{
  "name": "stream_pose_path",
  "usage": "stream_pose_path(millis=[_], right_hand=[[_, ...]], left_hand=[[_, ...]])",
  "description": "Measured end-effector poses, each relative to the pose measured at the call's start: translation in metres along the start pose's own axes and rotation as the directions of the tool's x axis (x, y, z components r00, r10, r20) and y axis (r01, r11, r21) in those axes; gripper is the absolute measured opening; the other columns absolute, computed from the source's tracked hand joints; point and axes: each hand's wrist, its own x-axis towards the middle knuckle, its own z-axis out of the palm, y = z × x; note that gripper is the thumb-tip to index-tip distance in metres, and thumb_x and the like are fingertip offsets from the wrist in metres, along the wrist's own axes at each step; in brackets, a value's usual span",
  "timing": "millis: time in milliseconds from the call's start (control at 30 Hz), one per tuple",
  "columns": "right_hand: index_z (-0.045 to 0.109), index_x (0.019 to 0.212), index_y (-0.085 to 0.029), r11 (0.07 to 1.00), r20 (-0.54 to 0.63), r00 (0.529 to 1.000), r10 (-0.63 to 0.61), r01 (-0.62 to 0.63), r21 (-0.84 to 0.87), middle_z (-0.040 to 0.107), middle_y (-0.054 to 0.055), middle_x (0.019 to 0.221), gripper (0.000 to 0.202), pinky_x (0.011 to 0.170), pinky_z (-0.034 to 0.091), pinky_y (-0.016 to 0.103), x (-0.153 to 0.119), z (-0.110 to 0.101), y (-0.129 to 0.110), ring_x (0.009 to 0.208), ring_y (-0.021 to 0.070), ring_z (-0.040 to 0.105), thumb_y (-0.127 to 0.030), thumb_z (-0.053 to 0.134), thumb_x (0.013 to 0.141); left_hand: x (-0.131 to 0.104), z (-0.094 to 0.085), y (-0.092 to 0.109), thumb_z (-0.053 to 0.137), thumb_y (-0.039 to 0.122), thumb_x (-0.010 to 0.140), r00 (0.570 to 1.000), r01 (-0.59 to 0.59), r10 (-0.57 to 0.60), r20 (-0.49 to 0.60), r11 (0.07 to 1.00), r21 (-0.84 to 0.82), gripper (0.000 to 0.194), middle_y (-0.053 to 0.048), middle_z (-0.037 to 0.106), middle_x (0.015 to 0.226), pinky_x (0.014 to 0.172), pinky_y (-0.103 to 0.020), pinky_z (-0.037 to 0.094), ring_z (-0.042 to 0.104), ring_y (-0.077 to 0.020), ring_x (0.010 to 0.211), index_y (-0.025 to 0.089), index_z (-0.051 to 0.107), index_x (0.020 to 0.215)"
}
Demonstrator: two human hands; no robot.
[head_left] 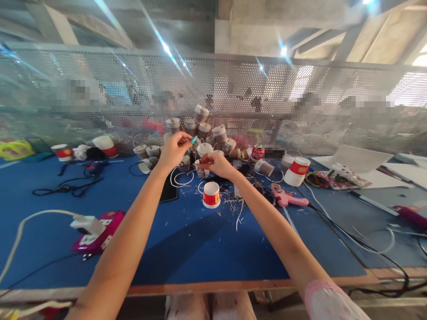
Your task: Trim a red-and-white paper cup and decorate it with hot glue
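Observation:
My left hand (175, 149) is closed in a pinch on a small teal-tipped piece (193, 140), whose exact kind I cannot make out. My right hand (216, 164) reaches in from the other side, fingers bent together at the rim of a small greyish cup (201, 171). What those fingers pinch, if anything, is too small to tell. Behind both hands rises a pile of several grey-and-white cups (203, 130) with white cords. A red-and-white paper cup (211, 195) stands upright on the blue table nearer to me. Thin white scraps (235, 205) lie beside it.
A pink glue gun (290, 198) and stacked red-and-white cups (296, 171) are at right, with cables around. A red can (257, 152) stands by the pile. At left lie a purple power strip (115, 222) and black cable (71, 189). A perforated screen (253, 84) closes the back.

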Motion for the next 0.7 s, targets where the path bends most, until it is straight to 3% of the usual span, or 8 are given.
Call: stream_pose_path(millis=[133, 267, 367, 467, 533, 567, 633, 700], right_hand=[[0.057, 0.073, -0.015, 0.967, -0.056, 0.997, 0.051, -0.063, -0.247, 0.064, 0.001, 0.069, 0.014, 0.066, 0.045, 0.025, -0.001, -0.019, 0.011, 0.066, 0.0123, 0.057, -0.028, 0.06, 0.077], [0.062, 0.075, -0.015, 0.76, 0.032, 0.961, 0.276, -0.198, -0.619, 0.066, 0.0, 0.068, 0.008, 0.068, 0.043, 0.023, -0.008, -0.05, 0.017, 0.067, 0.0109, 0.058, -0.018, 0.056, 0.08], [0.061, 0.056, -0.017, 0.671, 0.045, 0.904, 0.425, -0.282, -0.686, 0.059, -0.002, 0.051, 0.015, 0.059, 0.042, 0.024, -0.019, -0.076, 0.019, 0.056, 0.013, 0.057, -0.013, 0.075, 0.059], [0.065, 0.054, -0.02, 0.61, 0.062, 0.838, 0.542, -0.342, -0.715, 0.059, -0.004, 0.047, 0.025, 0.052, 0.042, 0.024, -0.033, -0.101, 0.016, 0.049, 0.0128, 0.055, -0.018, 0.086, 0.041], [0.068, 0.06, -0.021, 0.586, 0.06, 0.784, 0.617, -0.407, -0.701, 0.062, -0.001, 0.053, 0.022, 0.05, 0.043, 0.024, -0.039, -0.112, 0.01, 0.048, 0.0127, 0.056, -0.033, 0.084, 0.051], [0.067, 0.058, -0.019, 0.579, 0.026, 0.78, 0.625, -0.441, -0.685, 0.063, 0.001, 0.054, 0.024, 0.05, 0.044, 0.025, -0.04, -0.115, 0.006, 0.049, 0.0131, 0.056, -0.039, 0.08, 0.058], [0.064, 0.054, -0.016, 0.599, -0.099, 0.831, 0.547, -0.472, -0.647, 0.061, 0.004, 0.051, 0.033, 0.054, 0.046, 0.026, -0.038, -0.114, -0.001, 0.05, 0.0138, 0.058, -0.042, 0.066, 0.075], [0.063, 0.058, -0.014, 0.682, -0.241, 0.909, 0.338, -0.414, -0.603, 0.061, 0.005, 0.051, 0.041, 0.061, 0.048, 0.027, -0.03, -0.102, -0.005, 0.053, 0.0141, 0.06, -0.038, 0.05, 0.088]], left_hand=[[0.004, -0.007, -0.008, 0.061, 0.026, 0.073, 0.991, 0.01, -0.009, -0.132, 1.0, 0.004, 0.012, 0.001, 0.059, 0.065, 0.064, -0.026, 0.045, 0.057, -0.0137, 0.064, 0.019, 0.06, 0.083], [0.008, -0.02, -0.017, 0.059, 0.024, 0.075, 0.952, 0.041, -0.011, -0.305, 0.995, 0.09, 0.011, 0.002, 0.058, 0.066, 0.066, -0.026, 0.044, 0.055, -0.0136, 0.065, 0.02, 0.059, 0.085], [0.008, -0.026, -0.021, 0.057, 0.024, 0.077, 0.918, 0.102, -0.042, -0.395, 0.986, 0.134, 0.013, 0.001, 0.059, 0.072, 0.07, -0.027, 0.044, 0.055, -0.0142, 0.07, 0.019, 0.058, 0.088], [0.008, -0.026, -0.02, 0.056, 0.025, 0.077, 0.94, 0.146, -0.093, -0.329, 0.979, 0.143, 0.014, 0.0, 0.06, 0.075, 0.071, -0.027, 0.043, 0.056, -0.0145, 0.072, 0.018, 0.059, 0.089], [0.007, -0.022, -0.017, 0.056, 0.026, 0.077, 0.964, 0.146, -0.111, -0.243, 0.98, 0.133, 0.014, 0.0, 0.061, 0.075, 0.071, -0.027, 0.043, 0.057, -0.0148, 0.073, 0.018, 0.059, 0.087], [0.006, -0.019, -0.015, 0.056, 0.025, 0.076, 0.971, 0.139, -0.11, -0.21, 0.982, 0.125, 0.013, 0.0, 0.061, 0.074, 0.071, -0.027, 0.043, 0.057, -0.0148, 0.073, 0.018, 0.06, 0.087], [0.005, -0.013, -0.011, 0.058, 0.024, 0.075, 0.982, 0.119, -0.103, -0.16, 0.988, 0.099, 0.013, 0.0, 0.06, 0.072, 0.07, -0.027, 0.043, 0.057, -0.0144, 0.071, 0.017, 0.06, 0.086], [0.003, -0.007, -0.007, 0.059, 0.023, 0.074, 0.989, 0.094, -0.085, -0.121, 0.994, 0.063, 0.014, 0.001, 0.059, 0.069, 0.069, -0.026, 0.043, 0.056, -0.0138, 0.069, 0.017, 0.06, 0.086]])
